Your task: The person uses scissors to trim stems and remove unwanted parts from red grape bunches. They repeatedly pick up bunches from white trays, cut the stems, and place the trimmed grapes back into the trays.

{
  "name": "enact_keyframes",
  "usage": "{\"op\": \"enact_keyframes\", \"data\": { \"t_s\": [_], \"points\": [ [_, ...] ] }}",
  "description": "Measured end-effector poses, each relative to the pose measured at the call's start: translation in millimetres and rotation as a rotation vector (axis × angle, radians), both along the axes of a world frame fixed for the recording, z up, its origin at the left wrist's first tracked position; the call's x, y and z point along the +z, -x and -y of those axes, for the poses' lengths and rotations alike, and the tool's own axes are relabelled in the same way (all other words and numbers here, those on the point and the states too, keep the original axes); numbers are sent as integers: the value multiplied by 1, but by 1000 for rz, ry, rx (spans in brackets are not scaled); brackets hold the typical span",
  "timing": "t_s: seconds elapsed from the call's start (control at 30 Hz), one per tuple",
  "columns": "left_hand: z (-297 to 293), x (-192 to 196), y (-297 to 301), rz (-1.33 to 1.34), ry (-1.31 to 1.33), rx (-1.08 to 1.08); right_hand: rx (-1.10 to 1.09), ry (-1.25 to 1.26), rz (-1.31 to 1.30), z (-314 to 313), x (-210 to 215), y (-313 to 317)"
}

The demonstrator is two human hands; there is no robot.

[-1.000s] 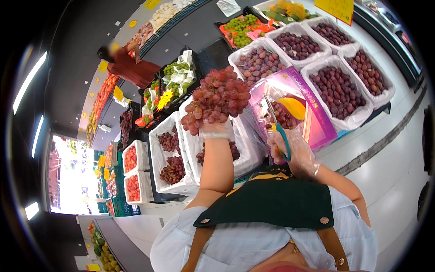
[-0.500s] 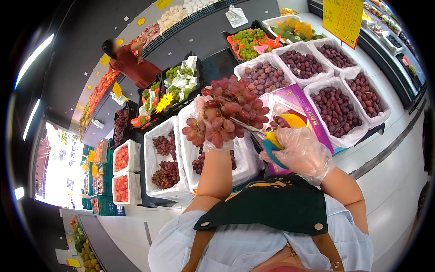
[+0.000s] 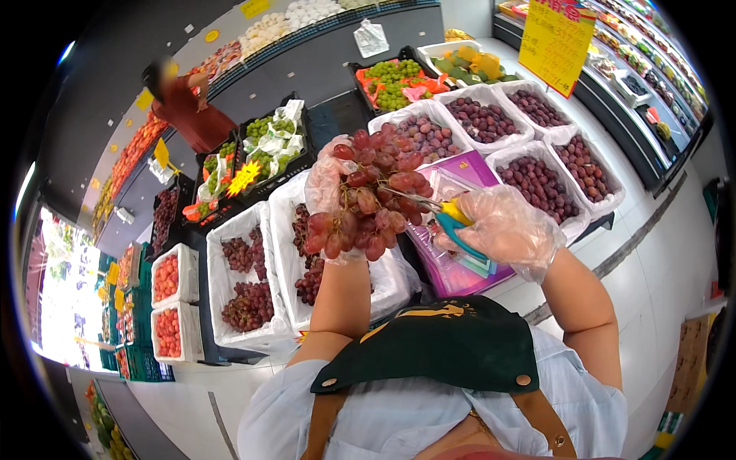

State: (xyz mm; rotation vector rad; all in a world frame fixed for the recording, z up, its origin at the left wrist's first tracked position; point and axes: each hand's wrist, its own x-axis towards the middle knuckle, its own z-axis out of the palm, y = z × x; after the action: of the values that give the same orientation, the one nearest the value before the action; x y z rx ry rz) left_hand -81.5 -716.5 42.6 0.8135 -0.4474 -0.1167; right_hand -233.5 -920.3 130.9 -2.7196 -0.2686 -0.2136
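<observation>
A bunch of red grapes (image 3: 376, 203) is held up in my left hand (image 3: 328, 175), which wears a clear plastic glove and is closed round it from the left and below. My right hand (image 3: 510, 230), gloved the same way, grips a pair of scissors (image 3: 454, 222) with teal and yellow handles. Their metal blades reach into the right side of the bunch, and the tips are hidden among the grapes. Beneath the scissors lies a purple box (image 3: 474, 170). Under my left forearm stands a white-lined crate (image 3: 284, 264) with more red grapes in it.
To the left is another white-lined crate of red grapes (image 3: 249, 307). Lined crates of dark plums (image 3: 529, 184) fill the right side. Black crates of green grapes (image 3: 268, 142) stand farther off. A yellow sign (image 3: 558, 46) rises at the back right. Another person (image 3: 192, 111) stands far left.
The view has shifted, so the surroundings sit farther left. The grape bunch has turned in my left hand, showing more stems. The scissors remain in my right hand, their blades still at the bunch.
</observation>
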Motion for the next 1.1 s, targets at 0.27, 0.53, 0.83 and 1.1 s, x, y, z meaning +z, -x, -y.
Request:
{"op": "enact_keyframes", "data": {
  "t_s": [0.27, 0.53, 0.83, 1.1],
  "points": [
    [18, 7, -10, 109, -20, 0, 43, 192, -52, 16, 13, -19],
    [41, 10, -8, 178, -77, 6, -19, 358, 20, 25, 19, -14],
    [65, 36, 6, 123, -22, 59, -286, 509, -57, 43, 32, 7],
    [47, 33, -5, 104, 15, 96, -244, 306, -123, 62, -5, 13]
  ]
}}
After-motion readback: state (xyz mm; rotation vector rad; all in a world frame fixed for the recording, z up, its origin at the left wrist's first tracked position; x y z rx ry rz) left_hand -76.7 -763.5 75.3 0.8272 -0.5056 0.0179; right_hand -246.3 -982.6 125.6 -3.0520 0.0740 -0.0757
